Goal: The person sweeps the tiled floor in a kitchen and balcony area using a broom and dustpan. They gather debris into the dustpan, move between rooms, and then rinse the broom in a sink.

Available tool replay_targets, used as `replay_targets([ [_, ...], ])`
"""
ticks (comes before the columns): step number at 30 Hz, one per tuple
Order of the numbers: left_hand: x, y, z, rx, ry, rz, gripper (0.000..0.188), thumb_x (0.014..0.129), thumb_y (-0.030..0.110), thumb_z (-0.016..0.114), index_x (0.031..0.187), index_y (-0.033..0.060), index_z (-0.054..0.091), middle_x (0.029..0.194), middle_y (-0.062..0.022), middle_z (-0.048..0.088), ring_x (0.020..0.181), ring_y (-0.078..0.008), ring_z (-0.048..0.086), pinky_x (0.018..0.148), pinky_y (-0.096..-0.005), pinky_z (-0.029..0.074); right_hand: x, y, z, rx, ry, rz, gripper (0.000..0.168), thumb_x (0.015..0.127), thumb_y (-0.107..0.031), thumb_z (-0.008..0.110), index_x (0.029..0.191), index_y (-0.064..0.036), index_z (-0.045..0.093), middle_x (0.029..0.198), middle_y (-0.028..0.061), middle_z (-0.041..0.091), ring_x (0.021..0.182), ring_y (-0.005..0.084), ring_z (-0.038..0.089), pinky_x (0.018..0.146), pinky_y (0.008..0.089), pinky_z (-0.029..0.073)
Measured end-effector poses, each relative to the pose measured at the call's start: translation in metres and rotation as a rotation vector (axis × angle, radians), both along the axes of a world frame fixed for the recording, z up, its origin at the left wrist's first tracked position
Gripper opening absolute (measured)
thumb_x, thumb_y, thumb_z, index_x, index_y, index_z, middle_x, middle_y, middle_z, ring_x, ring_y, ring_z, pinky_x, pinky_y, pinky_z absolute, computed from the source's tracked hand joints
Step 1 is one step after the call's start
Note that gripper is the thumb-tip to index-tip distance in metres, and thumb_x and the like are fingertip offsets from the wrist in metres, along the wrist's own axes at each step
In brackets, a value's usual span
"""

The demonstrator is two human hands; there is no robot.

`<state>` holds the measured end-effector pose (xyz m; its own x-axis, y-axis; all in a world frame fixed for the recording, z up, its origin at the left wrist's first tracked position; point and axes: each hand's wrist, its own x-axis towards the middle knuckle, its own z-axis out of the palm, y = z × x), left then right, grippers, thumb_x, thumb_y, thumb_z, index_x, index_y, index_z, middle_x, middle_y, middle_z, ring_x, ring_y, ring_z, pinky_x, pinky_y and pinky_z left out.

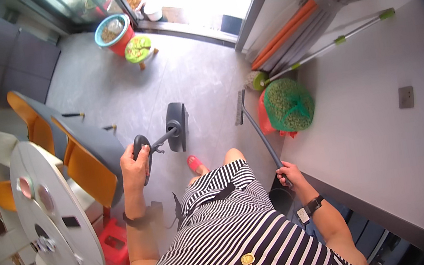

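Observation:
My left hand (pixel 133 167) grips the dark loop-shaped top handle of a long-handled dustpan (pixel 178 137). The pan stands out ahead of my feet, near the middle of the grey floor. In my right hand (pixel 290 173) is the end of a dark grey broom handle; the broom (pixel 260 135) reaches forward, its bristle head low by the right wall. Beside that head lies a green mesh sack (pixel 289 104) with something green and granular in it. No dirt can be made out in the pan from this angle.
Orange-and-grey chairs (pixel 90 171) and a round table (pixel 56 205) stand to the left, a red plastic stool (pixel 115 249) beneath. A small green-topped stool (pixel 138 49) and a red bucket (pixel 121 45) are near the sliding doorway. A mop (pixel 319 50) leans along the right wall by the curtain (pixel 303 28).

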<state>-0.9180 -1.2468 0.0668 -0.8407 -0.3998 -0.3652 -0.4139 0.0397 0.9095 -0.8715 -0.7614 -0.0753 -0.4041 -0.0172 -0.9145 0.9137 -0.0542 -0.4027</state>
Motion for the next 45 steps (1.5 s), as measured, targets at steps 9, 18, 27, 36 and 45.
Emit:
replay_targets([
  [9, -0.194, -0.054, 0.019, 0.011, -0.031, -0.011, 0.017, 0.09, 0.015, 0.061, 0.08, 0.0044, 0.053, 0.052, 0.0036, 0.044, 0.039, -0.0035, 0.037, 0.036, -0.0214, 0.029, -0.227, -0.096, 0.0, -0.093, 0.15, -0.057, 0.02, 0.081, -0.007, 0.058, 0.1, -0.004, 0.055, 0.061, 0.0035, 0.051, 0.04, 0.0092, 0.046, 0.034, 0.0236, 0.036],
  [18, -0.382, -0.071, 0.049, -0.015, -0.078, 0.056, 0.017, 0.09, 0.016, 0.062, 0.081, 0.0046, 0.054, 0.052, 0.0043, 0.044, 0.04, -0.0029, 0.037, 0.037, -0.0203, 0.029, -0.501, -0.154, -0.042, -0.062, 0.189, 0.066, 0.013, 0.082, -0.011, 0.06, 0.091, -0.006, 0.052, 0.06, 0.0025, 0.053, 0.041, 0.0094, 0.049, 0.034, 0.0253, 0.036],
  [27, -0.539, -0.104, 0.023, 0.019, -0.092, -0.033, 0.016, 0.09, 0.015, 0.06, 0.082, 0.0051, 0.051, 0.055, 0.0041, 0.042, 0.043, -0.0033, 0.036, 0.039, -0.0203, 0.03, -0.686, -0.175, -0.116, 0.187, 0.27, 0.209, 0.067, 0.077, -0.007, 0.061, 0.136, 0.008, 0.035, 0.061, 0.0075, 0.057, 0.042, 0.0148, 0.056, 0.036, 0.0292, 0.042],
  [36, -0.695, -0.142, -0.003, 0.055, -0.205, -0.147, 0.013, 0.088, 0.014, 0.064, 0.087, 0.0031, 0.055, 0.058, 0.0056, 0.046, 0.048, -0.0019, 0.038, 0.041, -0.0201, 0.028, -0.826, -0.23, -0.161, 0.403, 0.214, 0.087, 0.057, 0.077, -0.005, 0.057, 0.131, 0.008, 0.041, 0.065, 0.011, 0.06, 0.045, 0.017, 0.058, 0.037, 0.0313, 0.043],
  [45, -0.802, -0.165, -0.021, -0.134, -0.285, -0.165, 0.014, 0.087, 0.013, 0.063, 0.082, 0.0036, 0.053, 0.055, 0.0048, 0.045, 0.041, -0.0021, 0.037, 0.038, -0.0205, 0.027, -0.929, -0.327, -0.233, 0.076, -0.143, -0.155, 0.013, 0.086, -0.011, 0.052, 0.09, 0.001, 0.051, 0.057, 0.0092, 0.05, 0.046, 0.0212, 0.051, 0.038, 0.0375, 0.043],
])
